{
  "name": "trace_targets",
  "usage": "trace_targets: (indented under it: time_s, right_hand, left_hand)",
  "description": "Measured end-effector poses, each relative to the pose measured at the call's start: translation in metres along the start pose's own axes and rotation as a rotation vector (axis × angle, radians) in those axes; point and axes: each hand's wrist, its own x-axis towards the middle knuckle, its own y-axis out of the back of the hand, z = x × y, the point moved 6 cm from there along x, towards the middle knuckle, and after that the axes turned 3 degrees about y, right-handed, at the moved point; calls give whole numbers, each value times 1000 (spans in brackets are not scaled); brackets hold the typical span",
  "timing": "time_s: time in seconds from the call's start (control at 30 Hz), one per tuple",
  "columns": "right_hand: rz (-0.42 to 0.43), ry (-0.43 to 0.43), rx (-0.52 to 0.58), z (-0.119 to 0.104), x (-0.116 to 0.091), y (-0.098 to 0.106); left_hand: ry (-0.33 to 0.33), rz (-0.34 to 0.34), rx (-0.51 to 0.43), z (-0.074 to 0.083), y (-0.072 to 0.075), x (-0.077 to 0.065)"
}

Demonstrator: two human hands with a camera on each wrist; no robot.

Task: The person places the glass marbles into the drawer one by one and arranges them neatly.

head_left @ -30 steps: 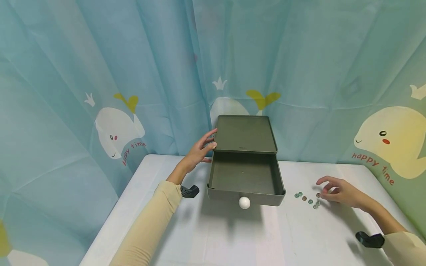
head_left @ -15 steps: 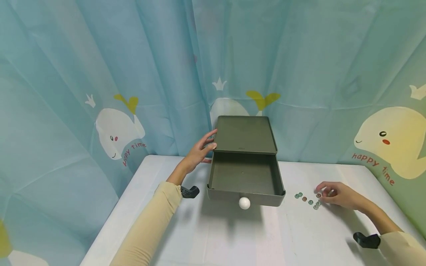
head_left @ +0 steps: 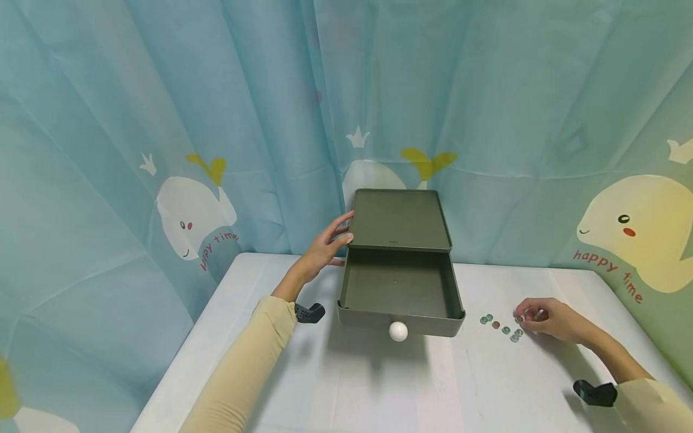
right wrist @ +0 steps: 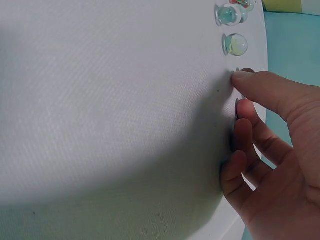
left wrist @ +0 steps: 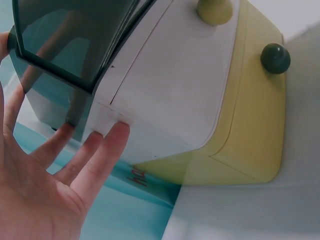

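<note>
Risk: small round brownish glass marble (head_left: 519, 320), low over right part of white worktop (head_left: 395, 397), could slip from your right hand (head_left: 553, 320) if pinched off-centre; brushing nearby clear, teal-tinted glass marbles (head_left: 506, 330) could scatter them. Your right thumb and fingertips pinch it; firmness unclear. Your left hand (head_left: 319, 252), fingers spread, touches left side of olive-green plastic drawer unit (head_left: 400, 219). Brownish marble: mostly hidden by fingertips.

Marbles (head_left: 506, 330), seven, the one at the fingertips being partly hidden and its count therefore tentative; hands, two, one left (head_left: 319, 254) and one right (head_left: 557, 320); pulled-out drawer (head_left: 370, 319), one; knobs, three: one white (head_left: 398, 331), one yellow (left wrist: 215, 11), one dark green (left wrist: 275, 58); black wrist devices (head_left: 594, 394), two; table (head_left: 422, 400), one.
</note>
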Motion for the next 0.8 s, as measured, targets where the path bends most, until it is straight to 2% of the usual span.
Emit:
trace_targets:
  time_s: [0.8]
  right_hand:
    - [3, -12, -11, -2, -1, 0]
  left_hand:
    - [-3, 3, 1, -1, -1, 1]
